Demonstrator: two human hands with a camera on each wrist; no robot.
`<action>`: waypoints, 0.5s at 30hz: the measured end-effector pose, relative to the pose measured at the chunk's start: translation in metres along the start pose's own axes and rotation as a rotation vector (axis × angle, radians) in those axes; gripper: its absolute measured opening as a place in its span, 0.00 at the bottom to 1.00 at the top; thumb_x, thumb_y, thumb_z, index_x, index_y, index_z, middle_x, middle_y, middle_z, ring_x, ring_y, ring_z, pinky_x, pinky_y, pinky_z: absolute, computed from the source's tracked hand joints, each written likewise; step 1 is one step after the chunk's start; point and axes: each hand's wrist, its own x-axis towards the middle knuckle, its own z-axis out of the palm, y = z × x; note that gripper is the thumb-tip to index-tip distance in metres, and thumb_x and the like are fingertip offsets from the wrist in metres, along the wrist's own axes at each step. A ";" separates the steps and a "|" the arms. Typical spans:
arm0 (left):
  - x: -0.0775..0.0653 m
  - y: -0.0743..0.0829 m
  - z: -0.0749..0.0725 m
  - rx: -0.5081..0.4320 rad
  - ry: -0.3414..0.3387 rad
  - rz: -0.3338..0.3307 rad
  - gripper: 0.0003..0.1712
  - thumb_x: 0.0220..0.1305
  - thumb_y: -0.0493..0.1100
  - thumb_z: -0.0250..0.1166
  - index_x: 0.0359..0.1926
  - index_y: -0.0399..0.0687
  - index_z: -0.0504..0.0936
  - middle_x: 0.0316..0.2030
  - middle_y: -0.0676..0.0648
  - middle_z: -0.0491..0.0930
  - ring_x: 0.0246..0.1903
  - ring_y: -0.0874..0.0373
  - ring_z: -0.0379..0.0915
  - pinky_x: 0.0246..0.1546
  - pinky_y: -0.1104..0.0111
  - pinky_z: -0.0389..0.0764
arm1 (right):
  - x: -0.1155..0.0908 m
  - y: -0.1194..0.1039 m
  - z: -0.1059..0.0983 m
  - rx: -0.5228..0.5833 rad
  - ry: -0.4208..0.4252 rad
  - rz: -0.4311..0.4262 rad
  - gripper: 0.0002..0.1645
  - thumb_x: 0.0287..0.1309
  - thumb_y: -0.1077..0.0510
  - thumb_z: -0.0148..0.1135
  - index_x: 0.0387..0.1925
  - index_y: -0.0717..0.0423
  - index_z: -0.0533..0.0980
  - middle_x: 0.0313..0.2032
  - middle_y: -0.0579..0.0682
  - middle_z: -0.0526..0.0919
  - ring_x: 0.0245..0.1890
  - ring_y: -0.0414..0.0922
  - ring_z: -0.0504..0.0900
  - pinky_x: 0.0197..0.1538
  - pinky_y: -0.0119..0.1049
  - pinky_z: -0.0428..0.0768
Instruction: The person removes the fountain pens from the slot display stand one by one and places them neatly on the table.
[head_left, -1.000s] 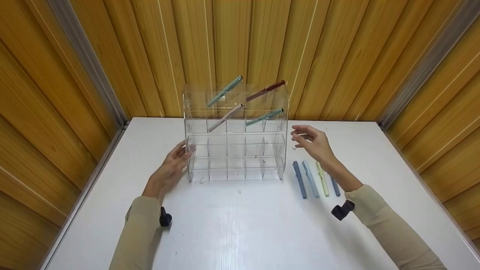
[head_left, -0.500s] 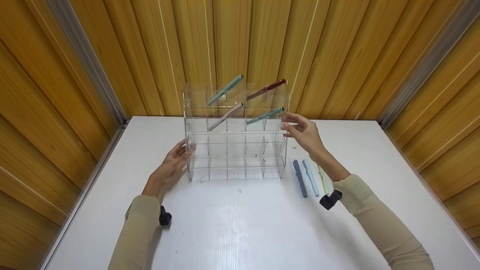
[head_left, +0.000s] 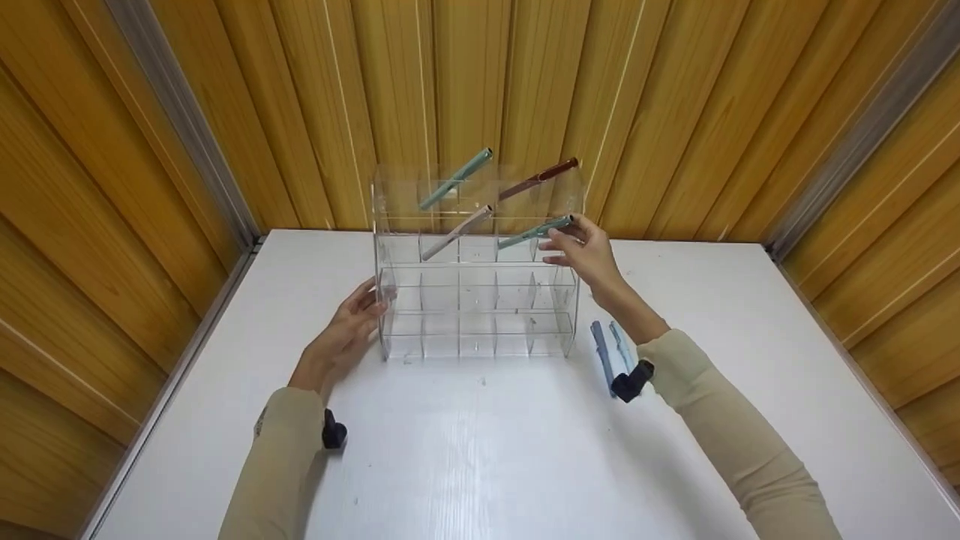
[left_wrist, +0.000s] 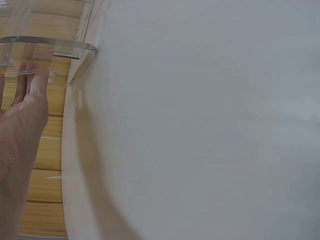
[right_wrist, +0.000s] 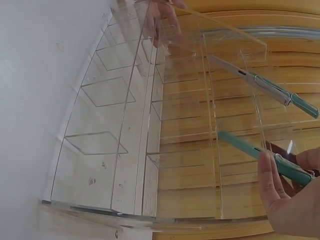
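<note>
A clear acrylic tiered pen rack [head_left: 477,311] stands on the table. My left hand [head_left: 349,322] holds its left side edge, the fingertips showing against the clear panel in the left wrist view. My right hand [head_left: 589,255] pinches the capped upper part of a teal pen [right_wrist: 242,145], which slants in the second tier on the right. A pale pink pen [head_left: 456,234] leans in the same tier further left. Above them, a light teal pen [head_left: 454,180] and a dark red pen [head_left: 540,178] slope in the top tier. The lower tiers show bare dividers.
Right of the rack a dark blue pen [head_left: 601,356] and a light blue pen [head_left: 619,345] lie on the white table [head_left: 465,450], partly under the right wrist. Yellow wood-look panels [head_left: 465,90] enclose the back and sides.
My right hand has moved left and up from beside the rack to the teal pen and now pinches it. Its forearm now covers more pens on the table. The left hand stays at the rack.
</note>
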 end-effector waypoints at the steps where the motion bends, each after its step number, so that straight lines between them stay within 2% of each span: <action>1: 0.001 0.000 0.000 0.006 0.003 -0.005 0.46 0.75 0.39 0.60 0.83 0.49 0.42 0.81 0.41 0.47 0.81 0.46 0.44 0.82 0.53 0.49 | 0.001 0.000 0.001 0.010 0.003 0.004 0.26 0.75 0.57 0.55 0.69 0.60 0.66 0.58 0.57 0.78 0.46 0.40 0.87 0.53 0.38 0.88; 5: 0.001 0.001 0.001 0.005 0.010 -0.020 0.48 0.73 0.42 0.63 0.83 0.52 0.44 0.81 0.43 0.46 0.81 0.48 0.44 0.82 0.55 0.49 | 0.006 0.002 0.005 0.059 0.013 0.012 0.24 0.75 0.58 0.56 0.67 0.59 0.68 0.51 0.49 0.79 0.44 0.39 0.87 0.51 0.37 0.88; 9: 0.000 0.000 0.000 -0.032 0.013 -0.010 0.48 0.73 0.40 0.63 0.83 0.52 0.44 0.81 0.42 0.45 0.81 0.48 0.44 0.82 0.55 0.49 | 0.010 0.005 0.005 0.061 0.004 0.022 0.23 0.75 0.58 0.55 0.67 0.57 0.69 0.48 0.46 0.79 0.42 0.37 0.87 0.48 0.33 0.88; 15: 0.000 0.000 -0.001 -0.048 -0.002 -0.005 0.49 0.73 0.40 0.63 0.83 0.50 0.43 0.81 0.42 0.46 0.81 0.47 0.44 0.82 0.55 0.50 | 0.008 0.007 0.002 0.086 0.014 -0.019 0.24 0.75 0.61 0.55 0.68 0.62 0.69 0.44 0.43 0.81 0.42 0.36 0.86 0.47 0.31 0.88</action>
